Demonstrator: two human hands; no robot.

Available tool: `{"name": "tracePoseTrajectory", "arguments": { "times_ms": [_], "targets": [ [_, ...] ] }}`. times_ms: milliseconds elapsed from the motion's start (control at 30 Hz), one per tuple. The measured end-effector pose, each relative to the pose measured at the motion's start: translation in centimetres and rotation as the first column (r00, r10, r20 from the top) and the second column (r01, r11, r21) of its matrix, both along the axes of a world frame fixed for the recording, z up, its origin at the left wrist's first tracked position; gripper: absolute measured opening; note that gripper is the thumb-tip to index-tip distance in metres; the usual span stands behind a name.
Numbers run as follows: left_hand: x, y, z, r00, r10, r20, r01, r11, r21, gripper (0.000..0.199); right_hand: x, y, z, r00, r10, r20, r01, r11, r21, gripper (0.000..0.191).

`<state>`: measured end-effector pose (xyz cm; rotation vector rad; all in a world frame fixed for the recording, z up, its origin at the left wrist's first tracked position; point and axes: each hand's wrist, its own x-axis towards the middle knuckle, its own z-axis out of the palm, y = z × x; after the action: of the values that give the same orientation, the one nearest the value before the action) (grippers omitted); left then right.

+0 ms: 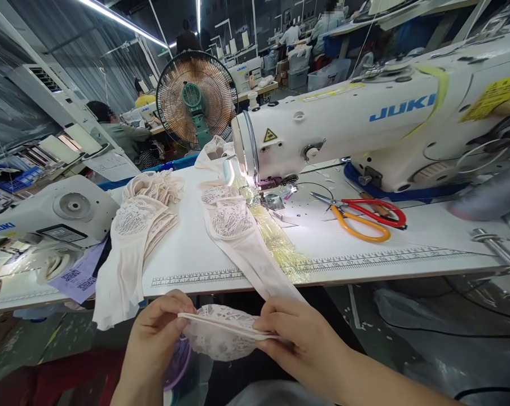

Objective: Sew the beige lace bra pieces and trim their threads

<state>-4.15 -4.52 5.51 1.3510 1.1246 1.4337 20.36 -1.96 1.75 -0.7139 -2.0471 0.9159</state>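
Note:
A cream lace cup piece [223, 341] is stretched between my hands, just below the table's front edge. My left hand [159, 327] pinches its left end between thumb and fingers. The right end, with its folded edge, is held in my closed right hand [295, 332]. Behind them a cream lace garment [238, 225] lies on the table beside the sewing machine's needle area, its long band hanging over the edge towards my right hand. To the left, a stack of similar lace pieces [132, 231] droops over the edge.
A white sewing machine [335, 127] spans the right side. Scissors with orange and red handles [360, 223] lie under its arm. A second machine [69, 206] stands left, a fan [196, 98] behind. A ruler strip [204, 278] runs along the table's front.

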Motion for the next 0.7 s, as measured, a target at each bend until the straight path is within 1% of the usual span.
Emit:
{"name": "tracePoseTrajectory", "arguments": {
  "times_ms": [100, 167, 267, 333, 400, 500, 600, 700],
  "targets": [
    [-0.1, -0.1, 0.2, 1.0, -0.021, 0.015, 0.02, 0.999, 0.031, 0.003, -0.1, -0.3, 0.0, 0.993, -0.094, 0.074, 0.095, 0.995, -0.013, 0.013],
    [-0.1, -0.2, 0.3, 0.999, -0.021, 0.025, 0.02, 0.999, 0.046, 0.002, -0.1, -0.4, -0.2, 0.987, -0.141, 0.078, 0.139, 0.99, 0.028, 0.013],
    [-0.1, -0.4, 0.3, 0.999, -0.009, 0.041, 0.008, 1.0, 0.027, 0.004, -0.1, -0.5, -0.6, 0.991, -0.135, -0.005, 0.135, 0.984, 0.116, 0.012],
    [-0.1, -0.5, 0.2, 0.998, -0.001, 0.059, 0.0, 1.0, 0.009, 0.004, -0.1, -0.4, -0.7, 0.992, -0.114, -0.052, 0.12, 0.983, 0.138, 0.012],
    [-0.1, -0.5, 0.1, 0.997, 0.002, 0.076, -0.001, 1.0, -0.013, 0.004, -0.1, -0.3, -0.5, 0.994, -0.076, -0.076, 0.084, 0.99, 0.115, 0.01],
    [0.1, -0.6, 0.0, 0.995, 0.008, 0.104, -0.005, 0.999, -0.033, 0.005, -0.1, -0.1, 0.1, 0.996, -0.028, -0.087, 0.03, 0.999, 0.025, 0.013],
    [0.4, -0.5, 0.0, 0.989, 0.021, 0.144, -0.015, 0.999, -0.046, 0.006, -0.2, 0.2, 0.9, 0.993, -0.007, -0.115, 0.001, 0.999, -0.048, 0.015],
    [0.7, -0.4, 0.0, 0.982, 0.023, 0.185, -0.007, 0.996, -0.088, 0.007, -0.1, 0.3, 1.3, 0.993, 0.006, -0.114, -0.017, 0.995, -0.095, 0.013]
  ]
}}
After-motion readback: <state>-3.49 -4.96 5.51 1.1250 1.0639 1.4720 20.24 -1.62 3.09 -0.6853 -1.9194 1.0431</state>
